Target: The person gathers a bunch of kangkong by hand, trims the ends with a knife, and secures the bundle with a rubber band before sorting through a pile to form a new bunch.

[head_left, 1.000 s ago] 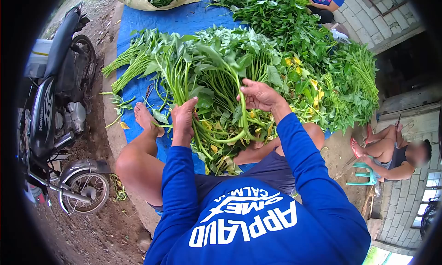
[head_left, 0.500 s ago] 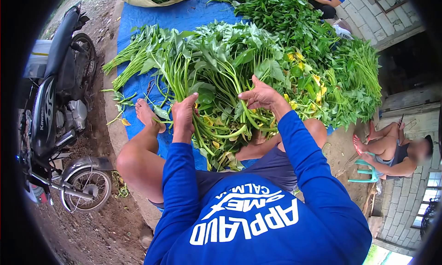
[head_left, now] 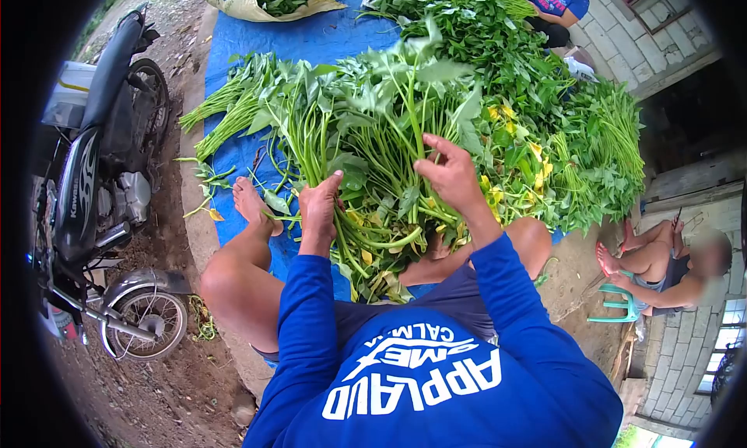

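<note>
My left hand (head_left: 319, 209) is closed around a bunch of water spinach stems (head_left: 311, 156), whose leafy tops point away from me. My right hand (head_left: 454, 180) pinches a few long green stems (head_left: 415, 110) between thumb and forefinger, their leaves slightly blurred at the top. Between my hands lies a loose heap of water spinach (head_left: 381, 148). Cut stems and yellowed leaves (head_left: 373, 238) gather under it, between my bare legs. Where the stems pass into each palm is hidden by my fingers.
A blue tarp (head_left: 233, 40) lies under the greens, with finished-looking bundles (head_left: 226, 121) at left. More greens (head_left: 498, 67) and yellow leaves (head_left: 537, 160) spread right. A sack (head_left: 268, 5) stands at the back, a motorcycle (head_left: 101, 152) at left. Two other people sit at right, one on a green stool (head_left: 611, 304).
My right hand has lifted its stems upward and away, and its fingers have curled in more. My left hand keeps its bunch. The whole view has shifted slightly.
</note>
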